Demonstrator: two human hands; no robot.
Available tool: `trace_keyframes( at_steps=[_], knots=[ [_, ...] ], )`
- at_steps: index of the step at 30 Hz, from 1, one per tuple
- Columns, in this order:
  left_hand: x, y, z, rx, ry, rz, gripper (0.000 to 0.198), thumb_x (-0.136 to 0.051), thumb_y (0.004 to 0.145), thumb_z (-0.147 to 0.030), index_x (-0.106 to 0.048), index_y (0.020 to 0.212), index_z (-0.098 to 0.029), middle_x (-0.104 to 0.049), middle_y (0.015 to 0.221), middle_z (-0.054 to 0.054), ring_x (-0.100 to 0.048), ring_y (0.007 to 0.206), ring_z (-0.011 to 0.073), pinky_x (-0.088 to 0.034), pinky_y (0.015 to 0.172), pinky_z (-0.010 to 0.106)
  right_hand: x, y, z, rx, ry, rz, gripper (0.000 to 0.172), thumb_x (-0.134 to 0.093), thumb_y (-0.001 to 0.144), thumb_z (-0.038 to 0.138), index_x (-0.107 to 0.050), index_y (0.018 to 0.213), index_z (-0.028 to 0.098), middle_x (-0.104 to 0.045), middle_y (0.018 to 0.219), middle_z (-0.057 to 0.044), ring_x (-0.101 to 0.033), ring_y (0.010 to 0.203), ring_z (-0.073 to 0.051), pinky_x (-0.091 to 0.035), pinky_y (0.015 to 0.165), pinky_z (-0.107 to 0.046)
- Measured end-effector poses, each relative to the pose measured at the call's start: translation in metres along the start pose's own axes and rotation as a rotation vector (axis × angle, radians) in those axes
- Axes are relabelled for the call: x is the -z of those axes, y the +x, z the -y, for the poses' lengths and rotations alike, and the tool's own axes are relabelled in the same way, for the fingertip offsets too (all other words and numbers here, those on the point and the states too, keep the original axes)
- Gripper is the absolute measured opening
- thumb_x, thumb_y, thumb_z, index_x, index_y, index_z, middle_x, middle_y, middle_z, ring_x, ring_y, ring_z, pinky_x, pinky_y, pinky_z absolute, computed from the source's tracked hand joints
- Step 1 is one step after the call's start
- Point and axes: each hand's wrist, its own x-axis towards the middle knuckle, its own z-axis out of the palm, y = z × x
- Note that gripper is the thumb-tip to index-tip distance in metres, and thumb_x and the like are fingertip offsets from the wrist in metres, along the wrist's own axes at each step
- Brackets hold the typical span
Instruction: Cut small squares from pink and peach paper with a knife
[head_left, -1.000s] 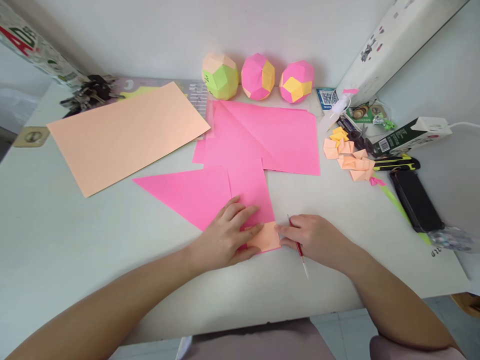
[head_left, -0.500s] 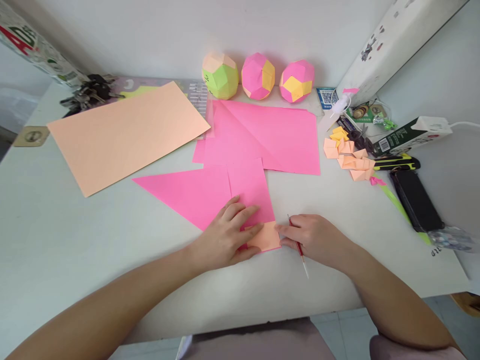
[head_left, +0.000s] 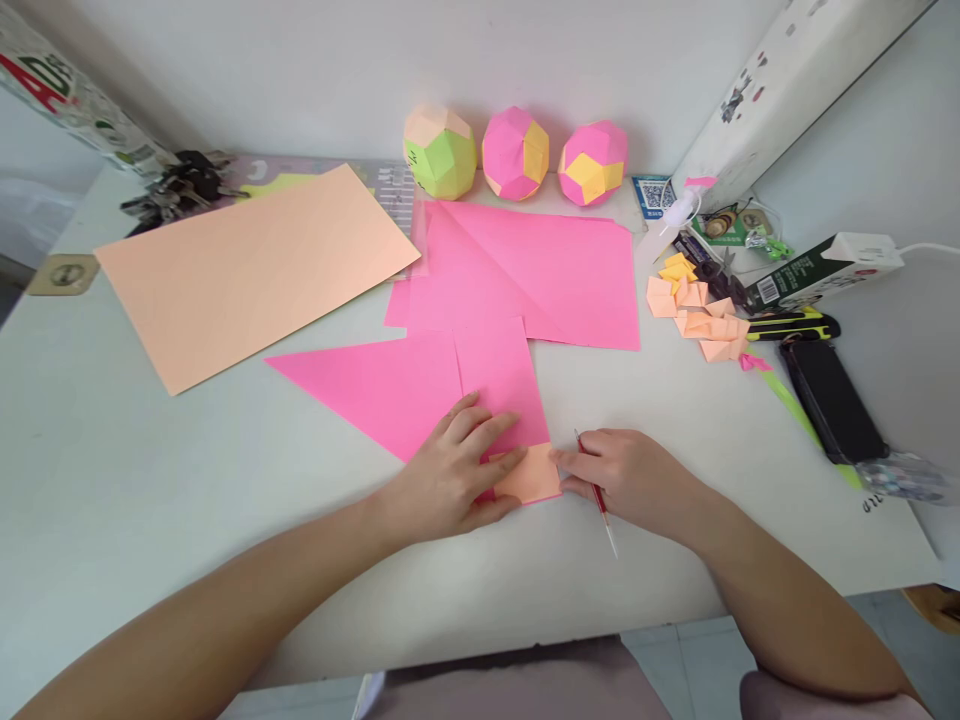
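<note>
A small peach paper rectangle point(head_left: 534, 475) lies over the lower corner of a folded pink sheet point(head_left: 367, 385), its lower and right edges close to the pink edges. My left hand point(head_left: 457, 470) rests flat on both papers with its fingers spread. At the rectangle's right edge, the thumb and index finger of my right hand point(head_left: 626, 475) touch the paper. A thin red-handled stylus point(head_left: 600, 498) with slender pale ends is tucked in that same hand, slanting past the fingers; part of its handle is hidden.
Behind lie more pink sheets point(head_left: 577, 280); a large peach sheet point(head_left: 255, 280) is at left. Three paper balls point(head_left: 516, 155) stand by the wall. At right are folded peach pieces point(head_left: 709, 320), a cutter point(head_left: 795, 325), scissors point(head_left: 724, 280), a carton point(head_left: 817, 270) and a black case point(head_left: 832, 400).
</note>
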Motion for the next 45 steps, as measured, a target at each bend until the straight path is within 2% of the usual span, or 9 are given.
trace_keyframes(
  at_steps=[10, 16, 21, 28, 34, 36, 40, 42, 45],
  knots=[
    [0.0, 0.0, 0.0, 0.01, -0.002, 0.001, 0.034, -0.061, 0.083, -0.04, -0.062, 0.109, -0.018, -0.053, 0.123, 0.015, -0.046, 0.108, 0.0284, -0.037, 0.102, 0.062, 0.001, 0.0, 0.001, 0.011, -0.008, -0.019, 0.026, -0.042, 0.085, 0.003, -0.057, 0.067, 0.015, -0.024, 0.06, 0.006, -0.02, 0.052, -0.009, -0.017, 0.05, -0.023],
    [0.0, 0.0, 0.0, 0.0, 0.006, -0.004, 0.034, -0.062, 0.083, -0.039, -0.063, 0.108, -0.017, -0.053, 0.123, 0.015, -0.046, 0.107, 0.0287, -0.037, 0.102, 0.062, -0.003, 0.0, -0.001, 0.035, -0.033, -0.079, 0.027, -0.045, 0.09, 0.014, -0.059, 0.067, 0.015, -0.025, 0.06, 0.005, -0.021, 0.052, -0.009, -0.019, 0.05, -0.022],
    [0.001, 0.001, 0.0, 0.01, -0.016, 0.002, 0.033, -0.062, 0.083, -0.039, -0.063, 0.108, -0.018, -0.052, 0.124, 0.015, -0.046, 0.109, 0.0288, -0.036, 0.102, 0.062, -0.003, 0.0, 0.0, 0.019, -0.041, -0.063, 0.027, -0.042, 0.088, 0.008, -0.057, 0.066, 0.015, -0.024, 0.06, 0.005, -0.02, 0.051, -0.009, -0.018, 0.049, -0.022],
    [0.01, 0.002, 0.004, 0.025, -0.081, 0.114, 0.03, -0.059, 0.085, -0.035, -0.064, 0.109, -0.017, -0.05, 0.128, 0.015, -0.044, 0.114, 0.0293, -0.032, 0.105, 0.06, -0.003, 0.0, 0.0, 0.046, -0.091, -0.08, 0.028, -0.043, 0.089, 0.01, -0.059, 0.067, 0.015, -0.028, 0.058, 0.005, -0.022, 0.05, -0.009, -0.02, 0.048, -0.023],
    [0.015, 0.003, 0.009, 0.078, -0.143, 0.215, 0.034, -0.06, 0.083, -0.033, -0.061, 0.114, -0.02, -0.045, 0.133, 0.013, -0.037, 0.119, 0.031, -0.029, 0.107, 0.057, -0.004, 0.001, -0.002, 0.089, -0.088, -0.134, 0.024, -0.046, 0.093, 0.017, -0.067, 0.082, 0.016, -0.034, 0.056, 0.005, -0.028, 0.049, -0.009, -0.024, 0.048, -0.022],
    [0.015, 0.003, 0.009, 0.107, -0.167, 0.229, 0.033, -0.061, 0.082, -0.032, -0.061, 0.111, -0.019, -0.045, 0.132, 0.013, -0.036, 0.119, 0.0314, -0.028, 0.108, 0.057, -0.004, 0.001, -0.003, 0.102, -0.098, -0.145, 0.024, -0.045, 0.094, 0.02, -0.068, 0.086, 0.016, -0.036, 0.055, 0.004, -0.029, 0.048, -0.01, -0.025, 0.047, -0.023],
    [0.015, 0.004, 0.009, 0.134, -0.197, 0.227, 0.016, -0.064, 0.079, -0.03, -0.063, 0.091, -0.018, -0.045, 0.131, 0.011, -0.035, 0.118, 0.0318, -0.027, 0.109, 0.054, -0.002, 0.004, -0.006, 0.123, -0.097, -0.163, 0.025, -0.047, 0.095, 0.027, -0.069, 0.087, 0.017, -0.044, 0.056, 0.002, -0.035, 0.048, -0.01, -0.027, 0.047, -0.024],
    [0.015, 0.004, 0.009, 0.142, -0.202, 0.222, 0.012, -0.065, 0.078, -0.029, -0.063, 0.084, -0.019, -0.044, 0.131, 0.01, -0.035, 0.118, 0.0319, -0.028, 0.108, 0.053, -0.001, 0.006, -0.003, 0.136, -0.017, -0.239, 0.023, -0.052, 0.093, 0.03, -0.068, 0.083, 0.017, -0.046, 0.056, 0.002, -0.038, 0.049, -0.01, -0.03, 0.047, -0.023],
    [0.014, 0.004, 0.01, 0.151, -0.216, 0.213, 0.013, -0.067, 0.077, -0.031, -0.062, 0.081, -0.018, -0.045, 0.13, 0.01, -0.036, 0.118, 0.0324, -0.032, 0.105, 0.051, -0.003, 0.007, 0.012, 0.152, 0.402, -0.352, 0.032, -0.04, 0.097, 0.037, -0.066, 0.093, 0.018, -0.049, 0.06, 0.0, -0.046, 0.054, -0.012, -0.038, 0.052, -0.025]
  ],
)
